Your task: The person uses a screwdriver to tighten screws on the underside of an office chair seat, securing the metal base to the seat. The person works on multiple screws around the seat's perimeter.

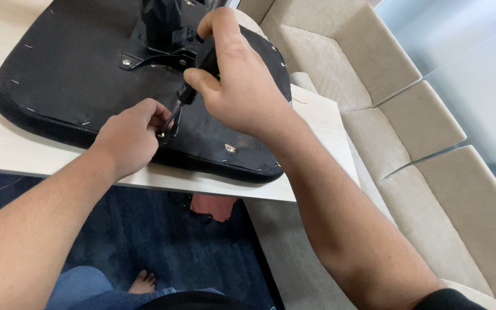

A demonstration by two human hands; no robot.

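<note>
In the head view, a black upholstered chair seat (76, 74) lies upside down on a pale wooden table (7, 146), its padded edge running close to the table's near edge and its underside fabric pinned with small staples. At the far middle of the seat a black metal mechanism (162, 34) rises from a mounting plate fixed with bolts. The right hand (239, 86) comes in from the near right and is closed around the black handle of a screwdriver (193, 77), thumb pressed along the handle's side; the tool tilts down and to the left, and its thin shaft ends at a spot on the seat's underside close to the near edge. The left hand (130, 138) comes in from the near left and rests on the seat just beside that spot, fingers curled shut and pinching something small at the screwdriver's tip; what it grips is too small and too hidden by the fingers to name. To the right of the tip, a small metal screw fitting (230, 148) sits in the fabric near the seat's edge. Right of the table, a beige sofa (409, 132) with several cushions stretches from far to near. Beneath the table lies a dark blue carpet (144, 241), with a small reddish scrap (213, 206) on it under the table's near edge, and a bare foot (143, 281) shows at the near bottom beside blue trouser cloth.
</note>
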